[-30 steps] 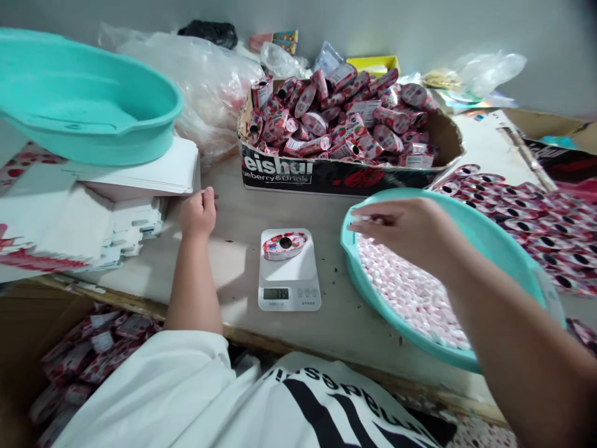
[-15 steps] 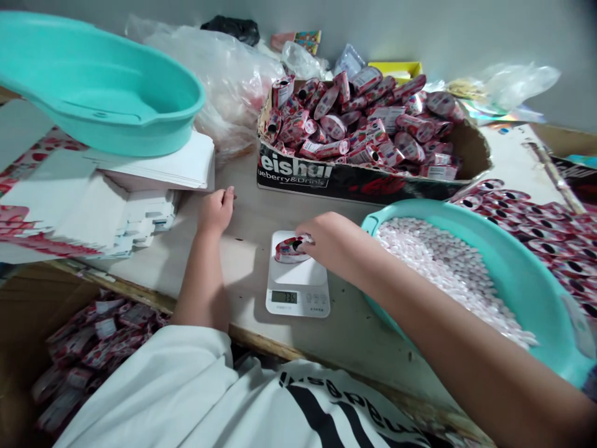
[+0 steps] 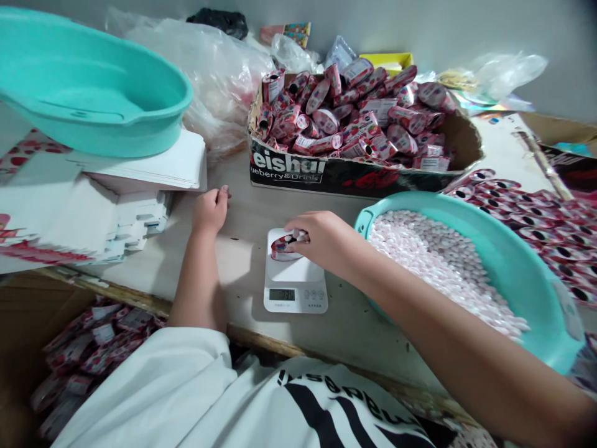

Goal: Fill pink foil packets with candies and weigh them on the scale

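A white digital kitchen scale (image 3: 295, 277) lies on the table before me, its small display lit. On its plate rests a small red printed oval box (image 3: 280, 248) with a dark opening. My right hand (image 3: 324, 239) is over the box, its fingers pinched around a few white candies (image 3: 301, 236) at the opening. Close by on the right stands a turquoise basin (image 3: 553, 311) holding a heap of pale, glossy candies (image 3: 429, 267). My left hand (image 3: 209, 210) rests on the table left of the scale, fingers curled closed with nothing visible in them.
Behind the scale, a cut-down carton (image 3: 345, 182) is piled with red boxes. More boxes (image 3: 536, 218) stand in rows at right, others (image 3: 100, 342) fill a carton below the left table edge. Another turquoise basin (image 3: 125, 134) sits on white card stacks (image 3: 88, 211). Clear plastic bags (image 3: 200, 68) lie behind.
The whole view has shifted slightly. My right hand stays over the box on the scale, and more white candies now show at its fingertips. My left hand keeps its place on the table.
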Demonstrator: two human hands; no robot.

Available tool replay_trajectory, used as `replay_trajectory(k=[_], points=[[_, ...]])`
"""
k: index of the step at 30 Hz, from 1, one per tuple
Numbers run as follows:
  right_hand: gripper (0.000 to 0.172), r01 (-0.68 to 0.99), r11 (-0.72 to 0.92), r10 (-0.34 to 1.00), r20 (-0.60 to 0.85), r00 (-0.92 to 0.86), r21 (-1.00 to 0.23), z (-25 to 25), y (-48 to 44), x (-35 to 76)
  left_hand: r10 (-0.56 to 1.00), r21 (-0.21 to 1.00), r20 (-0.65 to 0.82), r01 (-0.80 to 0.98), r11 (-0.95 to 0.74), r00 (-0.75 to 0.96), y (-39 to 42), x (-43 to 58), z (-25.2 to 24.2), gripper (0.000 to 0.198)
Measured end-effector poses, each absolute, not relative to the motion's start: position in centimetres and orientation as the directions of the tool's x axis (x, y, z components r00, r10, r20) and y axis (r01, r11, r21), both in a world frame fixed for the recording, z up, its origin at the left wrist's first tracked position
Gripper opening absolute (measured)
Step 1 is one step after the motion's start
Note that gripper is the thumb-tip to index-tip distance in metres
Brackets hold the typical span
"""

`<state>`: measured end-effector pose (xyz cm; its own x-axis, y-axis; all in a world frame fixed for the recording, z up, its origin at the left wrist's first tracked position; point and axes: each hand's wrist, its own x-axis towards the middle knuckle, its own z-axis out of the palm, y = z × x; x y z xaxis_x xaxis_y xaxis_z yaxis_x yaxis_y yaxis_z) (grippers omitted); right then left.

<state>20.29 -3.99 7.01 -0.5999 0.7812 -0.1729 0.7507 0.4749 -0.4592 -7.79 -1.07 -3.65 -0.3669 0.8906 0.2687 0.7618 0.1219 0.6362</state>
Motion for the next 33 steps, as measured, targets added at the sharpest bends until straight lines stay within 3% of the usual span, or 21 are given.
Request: replay_trajectory(k=[6, 14, 18, 22, 28, 31, 33], points=[[0.033, 0.708, 0.470, 0.785, -0.117, -0.608, -0.527, 6.9, -4.2, 20.4, 0.891, 0.648, 0.263, 0.752, 0.122, -0.370, -1.1, -7.6, -3.5, 0.053], [0.027, 0.676, 0.514, 0.768, -0.068, -0.637, -0.528, 7.0, -4.1, 20.6, 0.892, 0.653, 0.273, 0.750, 0.103, -0.360, -0.9, -7.9, -3.9, 0.053], [0.017, 0.668, 0.567, 0.722, -0.100, -0.685, -0.483, 7.3, -4.4, 20.7, 0.891, 0.654, 0.288, 0.751, 0.086, -0.352, -1.0, -7.9, -3.9, 0.053], [0.026, 0.642, 0.621, 0.656, -0.150, -0.740, -0.450, 7.5, -4.4, 20.6, 0.897, 0.638, 0.269, 0.763, 0.108, -0.352, -1.0, -7.7, -3.8, 0.052], [0.024, 0.699, 0.651, 0.697, -0.131, -0.705, -0.296, 11.0, -5.7, 23.1, 0.894, 0.632, 0.289, 0.770, 0.090, -0.342, -1.0, -7.8, -3.7, 0.053], [0.030, 0.616, 0.681, 0.678, 0.023, -0.735, -0.396, 11.7, -9.2, 25.9, 0.886, 0.634, 0.319, 0.771, 0.065, -0.337, -1.1, -8.0, -3.4, 0.052], [0.038, 0.558, 0.667, 0.643, 0.003, -0.766, -0.494, 10.4, -12.2, 27.8, 0.881, 0.622, 0.333, 0.780, 0.063, -0.337, -1.2, -8.0, -3.2, 0.051]])
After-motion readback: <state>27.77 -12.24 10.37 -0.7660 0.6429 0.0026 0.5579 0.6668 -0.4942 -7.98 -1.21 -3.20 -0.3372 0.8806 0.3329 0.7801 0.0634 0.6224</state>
